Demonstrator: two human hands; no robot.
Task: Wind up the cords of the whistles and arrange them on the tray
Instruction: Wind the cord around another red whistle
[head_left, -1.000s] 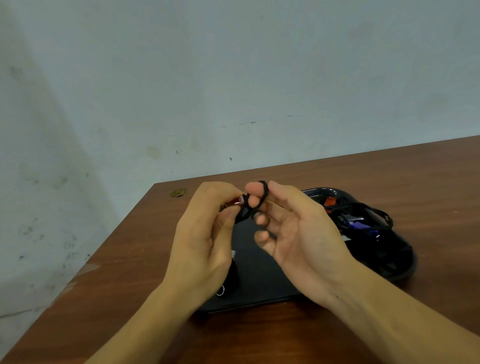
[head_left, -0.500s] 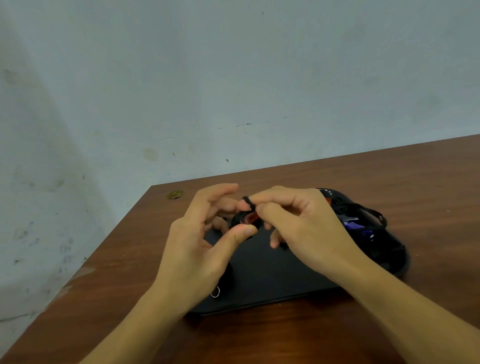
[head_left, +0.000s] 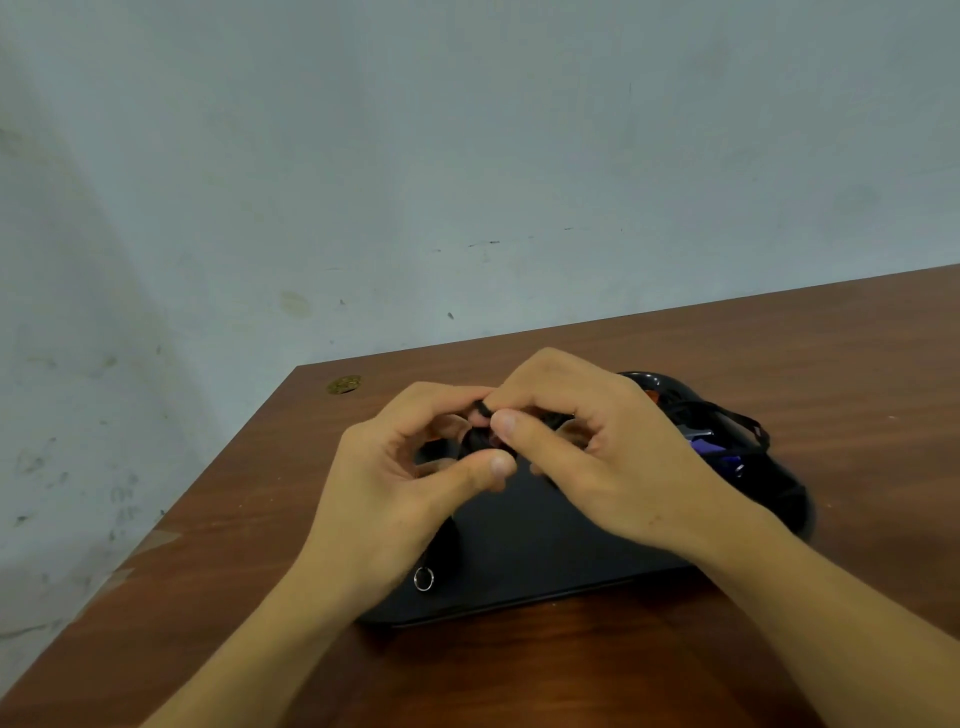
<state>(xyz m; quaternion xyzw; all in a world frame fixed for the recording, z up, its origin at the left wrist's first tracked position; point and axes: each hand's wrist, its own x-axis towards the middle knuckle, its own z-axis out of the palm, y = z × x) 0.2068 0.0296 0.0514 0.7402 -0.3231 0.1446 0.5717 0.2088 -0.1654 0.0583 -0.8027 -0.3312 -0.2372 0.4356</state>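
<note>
My left hand (head_left: 410, 488) and my right hand (head_left: 597, 457) meet fingertip to fingertip above a flat black tray (head_left: 550, 556). Between them they pinch a small whistle wrapped in black cord (head_left: 480, 434); the whistle body is almost hidden by the fingers. The right thumb and forefinger pinch the cord at the top, and the left thumb presses the bundle from below. A metal key ring (head_left: 423, 578) of another whistle lies on the tray under my left wrist. More whistles, one orange and one purple (head_left: 711, 449), lie tangled in black cords in a black bowl (head_left: 779, 493).
The brown wooden table (head_left: 519, 675) ends at a left edge close to the tray, with a pale wall behind. A small brass fitting (head_left: 344, 385) sits near the table's far left corner.
My hands have closed together and dropped slightly toward the tray. The cord loop that was round my right finger is now bunched tight against the whistle, whose red body no longer shows.
</note>
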